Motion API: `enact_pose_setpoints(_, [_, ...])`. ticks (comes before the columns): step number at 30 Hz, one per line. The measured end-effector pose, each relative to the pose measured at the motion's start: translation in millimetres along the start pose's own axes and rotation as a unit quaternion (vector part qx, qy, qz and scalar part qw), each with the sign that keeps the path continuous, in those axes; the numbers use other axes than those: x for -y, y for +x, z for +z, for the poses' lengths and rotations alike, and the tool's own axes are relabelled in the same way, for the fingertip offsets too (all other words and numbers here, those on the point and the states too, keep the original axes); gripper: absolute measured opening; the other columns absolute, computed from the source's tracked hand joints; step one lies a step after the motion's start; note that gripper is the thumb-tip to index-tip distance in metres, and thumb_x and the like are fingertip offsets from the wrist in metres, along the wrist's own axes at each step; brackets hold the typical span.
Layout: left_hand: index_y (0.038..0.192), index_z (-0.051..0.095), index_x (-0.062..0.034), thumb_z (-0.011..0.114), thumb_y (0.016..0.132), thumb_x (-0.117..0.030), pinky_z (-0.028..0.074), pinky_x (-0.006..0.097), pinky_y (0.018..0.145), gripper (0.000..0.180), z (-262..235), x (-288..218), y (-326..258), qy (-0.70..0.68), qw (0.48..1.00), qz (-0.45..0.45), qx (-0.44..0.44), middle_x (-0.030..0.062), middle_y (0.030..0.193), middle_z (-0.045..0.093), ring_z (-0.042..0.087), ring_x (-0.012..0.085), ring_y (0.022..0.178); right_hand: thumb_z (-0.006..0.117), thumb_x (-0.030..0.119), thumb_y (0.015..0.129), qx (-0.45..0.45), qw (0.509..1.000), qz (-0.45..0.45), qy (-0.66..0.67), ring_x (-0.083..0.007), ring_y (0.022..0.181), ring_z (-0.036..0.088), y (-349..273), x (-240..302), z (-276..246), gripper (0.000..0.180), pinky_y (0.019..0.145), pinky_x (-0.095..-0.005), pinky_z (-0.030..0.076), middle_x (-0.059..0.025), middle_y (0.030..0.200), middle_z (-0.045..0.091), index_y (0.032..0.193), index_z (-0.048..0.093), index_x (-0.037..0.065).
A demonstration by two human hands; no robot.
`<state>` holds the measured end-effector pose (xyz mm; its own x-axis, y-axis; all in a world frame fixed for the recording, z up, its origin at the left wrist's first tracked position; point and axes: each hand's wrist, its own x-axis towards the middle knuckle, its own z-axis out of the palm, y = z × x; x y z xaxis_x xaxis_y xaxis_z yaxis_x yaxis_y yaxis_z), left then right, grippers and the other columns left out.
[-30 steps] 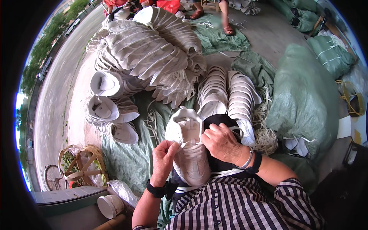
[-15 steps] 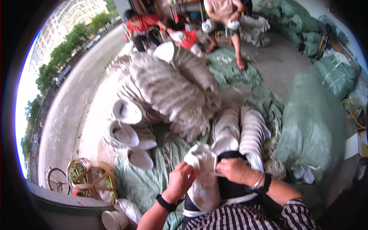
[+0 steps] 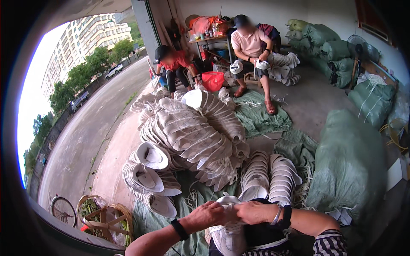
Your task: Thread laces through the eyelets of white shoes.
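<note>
On my lap lies a white shoe upper, its toe toward me, with pale lacing across its front. My left hand is closed at the upper's far end, fingertips pinched by the lace. Close beside it, my right hand pinches at the same spot from the other side. The fingers hide most of the shoelace and the eyelets there. Just beyond my hands, two nested rows of similar uppers lie on the ground.
A large heap of stacked uppers fills the middle. A stuffed green sack stands at right, a wicker basket at lower left. Two people sit at the back, one in a red top, one in a pink shirt handling an upper.
The view has tilted up, so the scene sits lower. My hands have come closer together over the upper. The person in red now reaches down toward the heap.
</note>
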<state>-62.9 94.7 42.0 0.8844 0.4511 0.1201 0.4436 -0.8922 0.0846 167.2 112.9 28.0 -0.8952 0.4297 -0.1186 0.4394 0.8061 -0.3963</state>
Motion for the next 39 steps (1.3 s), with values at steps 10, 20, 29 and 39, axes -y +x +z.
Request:
enact_pose_setpoints(10, [0.089,0.062,-0.0058,0.063,0.086,-0.02,0.044,0.028,0.07,0.015,32,-17,10,-0.461,0.813,-0.321,-0.151,0.0,0.08,0.058,0.054,0.0128,0.079,0.051,0.007,0.083,-0.128,0.991,0.028,-0.026,-0.0239,0.081,0.062,6,-7,35,0.013,0.065,-0.0346,0.051,-0.0117,0.088,0.057,0.092,0.057,-0.001])
enact_pose_setpoints(20, [0.09,0.063,-0.003,0.064,0.087,-0.018,0.044,0.023,0.07,0.016,47,-32,-3,-0.666,0.615,-0.326,-0.27,-0.0009,0.088,0.055,0.054,0.0073,0.076,0.058,0.016,0.09,-0.12,0.715,0.057,0.686,-0.0052,0.054,0.055,17,27,57,0.016,0.044,-0.0191,0.043,0.0019,0.071,0.058,0.102,0.06,0.005])
enact_pose_setpoints(29, [0.107,0.064,-0.0013,0.058,0.091,-0.029,0.045,0.024,0.074,0.033,22,-22,18,-0.596,0.69,-0.355,-0.207,0.0006,0.089,0.064,0.055,0.0064,0.082,0.048,0.022,0.094,-0.441,0.698,-0.146,0.544,-0.0023,0.049,0.04,-35,47,-118,0.021,0.042,-0.0164,0.03,-0.001,0.065,0.051,0.083,0.054,0.005])
enact_pose_setpoints(39, [0.09,0.064,-0.0031,0.05,0.095,-0.026,0.042,0.018,0.057,0.027,-25,-53,28,-0.623,0.655,-0.339,-0.26,0.0021,0.082,0.065,0.053,0.0046,0.064,0.039,0.032,0.099,-0.523,0.696,-0.083,0.485,-0.0061,0.045,0.036,-69,53,-131,0.037,0.04,-0.0192,0.029,-0.0035,0.064,0.05,0.085,0.055,0.001])
